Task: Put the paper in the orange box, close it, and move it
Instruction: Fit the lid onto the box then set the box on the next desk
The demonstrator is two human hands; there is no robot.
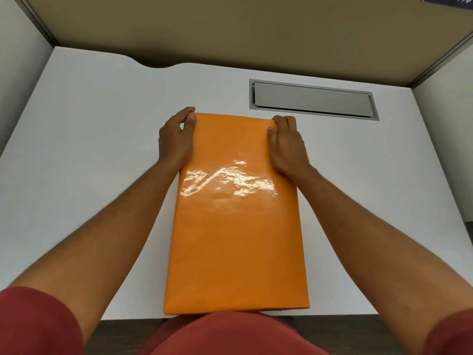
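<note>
Across the middle of the white bench (76, 149) lay the orange box (236, 213), lid down and apparently closed, no paper anywhere in sight (presumably already inside, though not checkable from above). Ran lengthwise straight away from the body: near short end overhanging or flush with the front edge of the bench by the red shirt, far short end pointing toward the grey cable hatch (313, 99) and stopping just short of it. Held at the far end only, one grip per long side. Left hand (175, 139) wrapped on the far left corner, thumb on top of the lid, fingers curled down over the edge. Right hand (286, 144) mirrored on the far right corner, thumb on the lid, fingers down the side wall. Both closed on the box, neither wide; contact under the fingers hidden. Equally near, both arms, so no favoured side. Judged the moving step, with closing done. Mattered most: long axis in line with the forearms and the hold well forward of the middle, so a lift would probably tip the near end down, while a slide along or across the bench would need less care.
</note>
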